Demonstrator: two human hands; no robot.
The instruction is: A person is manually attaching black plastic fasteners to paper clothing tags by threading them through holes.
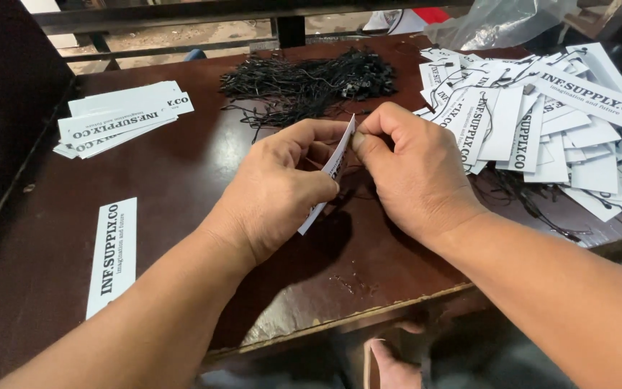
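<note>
Dark brown and glossy, the bench (181, 173) fills the view, its near edge chipped and worn.

Closest in, both forearms reach forward from the lower corners and meet over the middle of the bench. The left hand (278, 187) is curled, knuckles up, its fingers (318, 140) pressed together on a white paper tag (331, 173) that stands on edge between the two hands. The right hand (412, 169) bends in from the other side, its thumb and forefinger pinching the tag's upper end. Whether a string is caught between the fingers cannot be told.

Left of the forearm, a single tag (113, 256) lies flat on the bench with its print upward. Farther back on the left sits a small stack of tags (120, 115), loosely squared.

Behind the hands lies a tangled heap of black strings (304, 83). To the right spreads a large loose pile of tags (548, 122), some with black strings already through them. At the far edge, clear plastic wrap (498, 21) is bunched beyond that pile.
</note>
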